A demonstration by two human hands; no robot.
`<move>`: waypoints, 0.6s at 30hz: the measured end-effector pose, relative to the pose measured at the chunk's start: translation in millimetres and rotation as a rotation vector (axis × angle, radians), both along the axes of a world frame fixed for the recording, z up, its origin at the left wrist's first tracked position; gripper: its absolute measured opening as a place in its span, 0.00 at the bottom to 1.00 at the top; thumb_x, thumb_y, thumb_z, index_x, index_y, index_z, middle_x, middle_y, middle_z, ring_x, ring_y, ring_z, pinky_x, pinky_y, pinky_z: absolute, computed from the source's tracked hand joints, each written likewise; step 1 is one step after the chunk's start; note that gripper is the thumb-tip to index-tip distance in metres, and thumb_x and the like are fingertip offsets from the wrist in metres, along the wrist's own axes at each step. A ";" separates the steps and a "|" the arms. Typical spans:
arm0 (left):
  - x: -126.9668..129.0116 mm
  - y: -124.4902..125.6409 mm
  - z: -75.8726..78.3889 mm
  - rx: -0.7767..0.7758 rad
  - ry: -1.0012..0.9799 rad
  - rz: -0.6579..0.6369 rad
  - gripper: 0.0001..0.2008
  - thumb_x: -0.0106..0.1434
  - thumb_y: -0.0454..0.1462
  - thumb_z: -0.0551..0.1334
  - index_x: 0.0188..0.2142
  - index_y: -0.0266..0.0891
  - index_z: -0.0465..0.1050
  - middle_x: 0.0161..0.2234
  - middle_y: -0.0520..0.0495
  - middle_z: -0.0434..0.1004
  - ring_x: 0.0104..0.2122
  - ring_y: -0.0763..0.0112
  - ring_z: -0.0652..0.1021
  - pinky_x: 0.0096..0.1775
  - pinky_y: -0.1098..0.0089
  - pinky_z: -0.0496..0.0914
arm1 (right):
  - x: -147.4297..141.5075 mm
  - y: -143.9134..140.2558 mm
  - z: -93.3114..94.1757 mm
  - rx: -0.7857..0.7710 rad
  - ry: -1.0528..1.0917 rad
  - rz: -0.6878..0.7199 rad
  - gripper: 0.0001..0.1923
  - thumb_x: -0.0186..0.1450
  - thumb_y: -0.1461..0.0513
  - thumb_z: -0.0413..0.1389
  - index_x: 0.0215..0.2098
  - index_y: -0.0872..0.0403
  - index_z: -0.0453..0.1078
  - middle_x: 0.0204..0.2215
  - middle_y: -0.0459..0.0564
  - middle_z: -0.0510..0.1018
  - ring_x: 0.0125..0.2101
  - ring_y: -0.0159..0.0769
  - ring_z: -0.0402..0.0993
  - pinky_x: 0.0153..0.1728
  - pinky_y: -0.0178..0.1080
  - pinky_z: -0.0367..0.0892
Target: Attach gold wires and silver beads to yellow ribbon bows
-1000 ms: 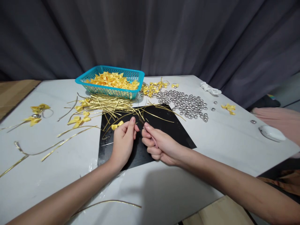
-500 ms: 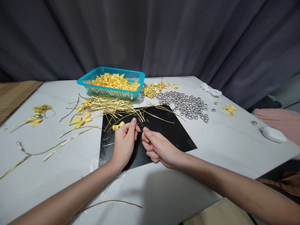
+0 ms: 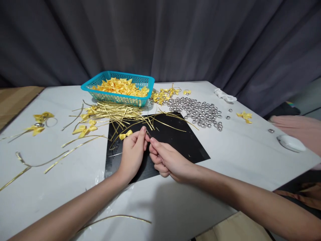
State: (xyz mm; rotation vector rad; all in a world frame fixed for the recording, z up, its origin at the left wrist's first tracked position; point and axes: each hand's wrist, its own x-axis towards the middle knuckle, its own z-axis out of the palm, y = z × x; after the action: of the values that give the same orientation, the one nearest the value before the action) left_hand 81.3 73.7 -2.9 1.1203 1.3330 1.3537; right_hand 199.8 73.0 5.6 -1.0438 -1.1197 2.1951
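Observation:
Over a black mat [image 3: 185, 144] my two hands meet fingertip to fingertip. My left hand [image 3: 132, 152] pinches a small yellow ribbon bow [image 3: 125, 134] that sticks out above its fingers. A thin gold twist tie [image 3: 149, 135], barely visible between the fingertips, is pinched in my right hand [image 3: 165, 159] right against the left thumb. Just beyond the hands lies a loose heap of gold twist ties [image 3: 117, 113], partly on the mat.
A teal basket [image 3: 120, 97] of yellow bows stands at the back. Several silver beads [image 3: 200, 112] are spread right of it, with finished bows [image 3: 164, 94] behind. More bows [image 3: 40, 122] and long gold strips [image 3: 70, 150] lie left. A white dish [image 3: 291, 143] sits far right.
My right hand has slid slightly left and closer to the left hand's fingertips. The left hand and bow have stayed nearly in place.

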 end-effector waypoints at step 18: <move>0.0 0.3 -2.2 0.003 -0.047 0.026 0.22 0.64 0.43 0.55 0.16 0.38 0.59 0.13 0.57 0.57 0.16 0.79 0.60 0.22 0.75 0.55 | -7.1 -0.4 1.9 -0.088 0.072 -0.042 0.22 0.63 0.44 0.47 0.25 0.51 0.48 0.14 0.34 0.47 0.11 0.19 0.35 0.09 0.22 0.36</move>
State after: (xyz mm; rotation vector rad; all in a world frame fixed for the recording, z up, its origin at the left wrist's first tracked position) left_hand 81.3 74.1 -5.1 1.0704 1.3163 1.3926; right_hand 192.7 72.6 7.5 -1.0071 -0.9697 2.2476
